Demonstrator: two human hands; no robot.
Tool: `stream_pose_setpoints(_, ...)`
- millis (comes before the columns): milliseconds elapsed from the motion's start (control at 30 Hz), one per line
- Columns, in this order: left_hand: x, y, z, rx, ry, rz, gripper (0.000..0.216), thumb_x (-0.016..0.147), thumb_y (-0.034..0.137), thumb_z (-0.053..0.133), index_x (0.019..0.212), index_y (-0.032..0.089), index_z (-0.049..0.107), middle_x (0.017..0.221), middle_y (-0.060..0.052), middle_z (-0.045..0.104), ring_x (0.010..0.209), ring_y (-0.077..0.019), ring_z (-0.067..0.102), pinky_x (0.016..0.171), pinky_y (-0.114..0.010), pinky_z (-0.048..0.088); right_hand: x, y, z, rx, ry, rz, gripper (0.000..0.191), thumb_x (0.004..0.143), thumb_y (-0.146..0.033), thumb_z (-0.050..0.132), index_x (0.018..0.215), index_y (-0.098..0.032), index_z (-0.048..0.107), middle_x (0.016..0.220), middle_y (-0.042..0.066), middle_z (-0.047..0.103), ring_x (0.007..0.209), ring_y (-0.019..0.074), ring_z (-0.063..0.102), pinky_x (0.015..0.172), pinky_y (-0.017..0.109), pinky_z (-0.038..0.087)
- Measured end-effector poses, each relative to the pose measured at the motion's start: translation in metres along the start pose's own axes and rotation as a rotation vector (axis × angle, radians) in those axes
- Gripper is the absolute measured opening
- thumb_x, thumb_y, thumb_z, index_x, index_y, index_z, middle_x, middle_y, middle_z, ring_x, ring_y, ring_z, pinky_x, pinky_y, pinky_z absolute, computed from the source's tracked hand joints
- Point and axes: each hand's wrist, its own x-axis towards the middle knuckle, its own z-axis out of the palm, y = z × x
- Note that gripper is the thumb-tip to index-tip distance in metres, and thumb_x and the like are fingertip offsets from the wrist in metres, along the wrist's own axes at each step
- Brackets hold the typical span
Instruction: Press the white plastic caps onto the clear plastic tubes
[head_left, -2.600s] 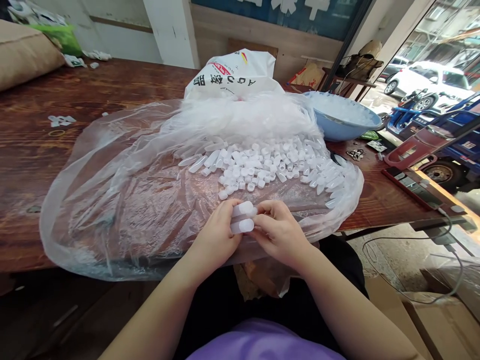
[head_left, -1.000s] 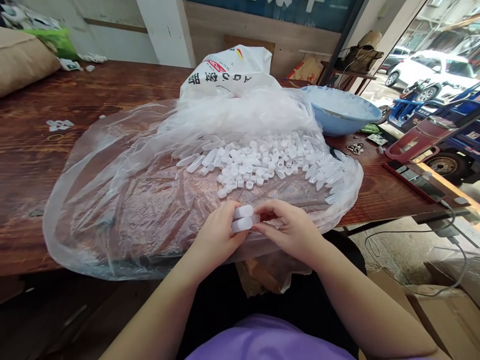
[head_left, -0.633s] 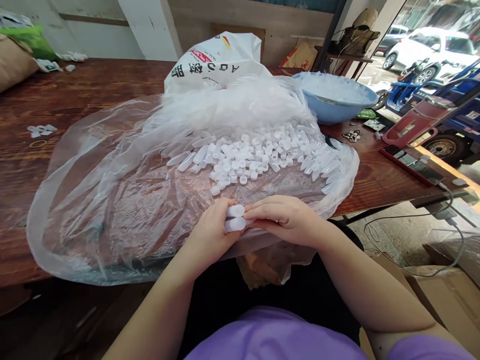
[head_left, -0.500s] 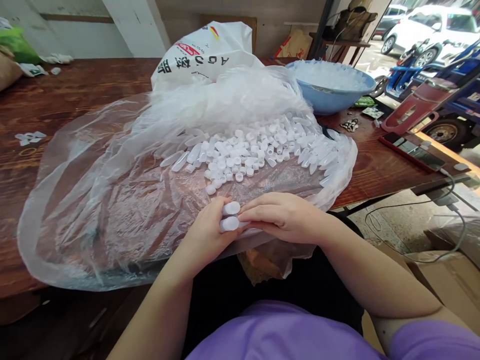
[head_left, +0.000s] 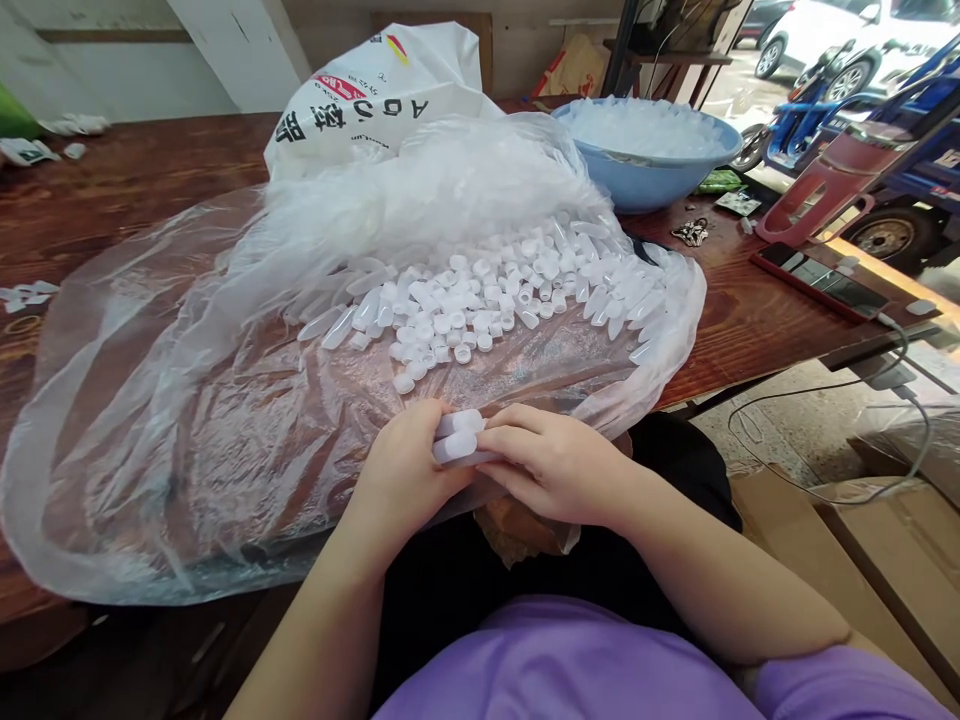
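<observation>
Left hand (head_left: pixel 401 455) grips some white tubes (head_left: pixel 459 443) up near, right hand (head_left: pixel 562 460) pinching their right ends. More white pieces (head_left: pixel 465 302) lie beyond on clear plastic (head_left: pixel 247 420); far-right blue bowl (head_left: pixel 646 183) is heaped with whitish bits (head_left: pixel 646 128).

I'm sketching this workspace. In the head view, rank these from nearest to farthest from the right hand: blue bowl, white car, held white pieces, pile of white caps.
1. Held white pieces: at the right hand's fingertips.
2. Pile of white caps: ahead, leftward.
3. Blue bowl: beyond, rightward.
4. White car: outside, upper right.
</observation>
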Motion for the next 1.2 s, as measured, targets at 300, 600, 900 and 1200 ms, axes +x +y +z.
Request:
stream_pose_setpoints(300,-0.005,0.007,-0.002,-0.046,0.042,-0.017,0.031,0.062,0.040,0.063,0.083,0.020,0.052,0.080,-0.001,0.060,0.072,-0.0207,0.057,0.061,-0.030,0.042,-0.012,-0.014,0.009,0.252,0.221,0.272,0.014,0.082,-0.015,0.053,0.094,-0.017,0.057,0.090,0.006,0.061,0.086,0.0167,0.058,0.075,0.030,0.049)
stream_pose_setpoints(600,-0.042,0.025,-0.011,-0.480,0.028,-0.075,0.026,0.063,0.032,0.065,0.072,0.021,0.043,0.061,0.006,0.048,0.054,-0.0109,0.044,0.047,-0.022,0.035,-0.021,-0.030,-0.006,0.425,0.189,0.235,0.012,0.082,-0.020,0.058,0.094,-0.018,0.059,0.083,0.003,0.061,0.075,0.0130,0.057,0.068,0.024,0.047)
stream_pose_setpoints(900,-0.075,0.012,0.018,-0.605,-0.399,-0.114,0.044,0.055,0.037,0.077,0.070,0.019,0.039,0.061,0.007,0.041,0.056,-0.0083,0.036,0.050,-0.020,0.032,-0.050,-0.036,-0.007,0.380,-0.256,0.191,0.016,0.081,-0.018,0.061,0.096,-0.014,0.062,0.088,0.007,0.064,0.081,0.0150,0.060,0.070,0.024,0.048)
stream_pose_setpoints(1200,-0.076,0.019,0.037,-0.889,-0.571,-0.158,0.043,0.050,0.031,0.079,0.068,0.017,0.043,0.060,0.008,0.042,0.054,-0.0069,0.036,0.050,-0.019,0.029,-0.084,-0.023,0.006,0.448,-0.132,0.124,0.019,0.079,-0.037,0.062,0.080,-0.019,0.062,0.083,0.003,0.071,0.074,0.0155,0.067,0.063,0.023,0.052)
